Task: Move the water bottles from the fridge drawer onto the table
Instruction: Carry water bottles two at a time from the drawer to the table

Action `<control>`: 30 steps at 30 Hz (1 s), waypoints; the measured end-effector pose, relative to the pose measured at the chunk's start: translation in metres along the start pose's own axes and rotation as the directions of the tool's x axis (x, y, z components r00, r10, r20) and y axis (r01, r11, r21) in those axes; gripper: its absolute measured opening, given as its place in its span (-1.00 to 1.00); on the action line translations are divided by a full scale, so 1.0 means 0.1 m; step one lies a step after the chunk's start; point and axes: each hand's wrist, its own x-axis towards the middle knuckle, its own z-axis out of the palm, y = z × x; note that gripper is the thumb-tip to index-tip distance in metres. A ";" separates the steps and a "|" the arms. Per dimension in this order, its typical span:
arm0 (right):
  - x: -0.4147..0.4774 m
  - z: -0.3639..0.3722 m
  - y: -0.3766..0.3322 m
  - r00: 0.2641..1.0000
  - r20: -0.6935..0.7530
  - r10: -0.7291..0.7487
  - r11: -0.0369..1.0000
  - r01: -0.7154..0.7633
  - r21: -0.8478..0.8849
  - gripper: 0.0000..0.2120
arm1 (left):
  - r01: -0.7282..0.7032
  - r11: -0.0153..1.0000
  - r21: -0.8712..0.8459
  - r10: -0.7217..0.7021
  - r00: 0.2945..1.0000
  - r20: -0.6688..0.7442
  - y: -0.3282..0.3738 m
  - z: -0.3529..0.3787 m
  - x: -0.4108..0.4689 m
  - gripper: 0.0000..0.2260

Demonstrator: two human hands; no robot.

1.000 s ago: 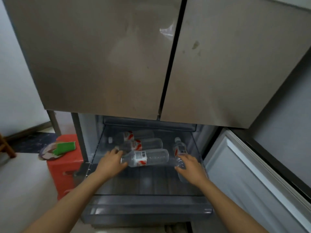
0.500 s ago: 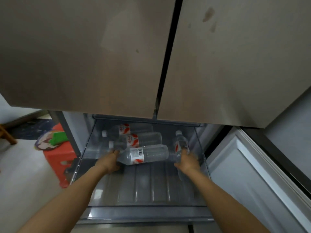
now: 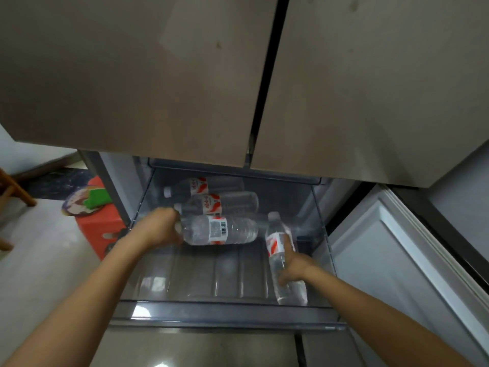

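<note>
From the head camera, the fridge drawer [image 3: 211,311] stands pulled out. The left hand [image 3: 158,229] is curled round the neck end of the front bottle [image 3: 219,230], which lies crosswise with its base to the right. The right hand [image 3: 293,266] grasps the right bottle [image 3: 280,250] round its middle, cap pointing away. Two more bottles [image 3: 219,203] lie on their sides just behind the front bottle.

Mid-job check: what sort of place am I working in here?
Probably a home kitchen: a fridge with closed upper doors, its pulled-out drawer holding water bottles, and a red plastic stool beside it.
</note>
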 end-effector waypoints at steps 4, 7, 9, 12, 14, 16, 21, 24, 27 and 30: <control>-0.05 -0.02 0.01 0.997 -0.054 -0.061 0.998 0.061 -0.002 0.14 | -0.089 0.996 0.003 0.088 0.982 -0.169 0.12 -0.48 -0.39 -0.83; 0.08 -0.14 -0.10 0.979 -0.199 -0.048 0.979 0.086 0.183 0.10 | -0.179 0.982 -0.059 0.160 0.958 -0.237 0.17 -0.57 -0.52 -0.76; 0.17 -0.19 -0.23 0.969 -0.245 -0.027 0.956 0.096 0.276 0.09 | -0.198 0.956 -0.215 0.135 0.952 -0.276 0.18 -0.48 -0.55 -0.71; 0.26 -0.20 -0.34 0.956 -0.292 0.031 0.960 0.053 0.275 0.05 | -0.203 0.821 -0.533 -0.002 0.933 -0.359 0.25 -0.19 -0.58 -0.76; 0.28 -0.20 -0.35 0.947 -0.317 0.049 0.961 0.042 0.272 0.01 | -0.225 0.703 -0.674 -0.041 0.934 -0.355 0.32 0.03 -0.59 -0.72; 0.25 -0.21 -0.34 0.945 -0.326 0.035 0.949 0.071 0.308 0.01 | -0.270 0.568 -0.777 -0.064 0.927 -0.369 0.40 0.15 -0.60 -0.71; -0.12 -0.34 -0.30 0.863 -0.465 -0.200 0.862 0.381 0.336 -0.01 | -0.261 0.389 -0.884 -0.099 0.941 -0.322 0.47 0.25 -0.61 -0.70; -0.44 -0.35 -0.24 0.733 -0.597 -0.326 0.724 0.599 0.341 -0.02 | -0.198 0.511 -0.837 -0.128 0.945 -0.302 0.44 0.33 -0.59 -0.46; -0.58 -0.26 -0.18 0.682 -0.671 -0.289 0.610 0.672 0.420 -0.08 | -0.133 0.620 -0.773 -0.181 0.935 -0.306 0.44 0.39 -0.55 -0.28; -0.58 -0.21 -0.15 0.681 -0.695 -0.232 0.589 0.667 0.457 -0.12 | -0.116 0.640 -0.760 -0.206 0.926 -0.315 0.46 0.42 -0.55 -0.28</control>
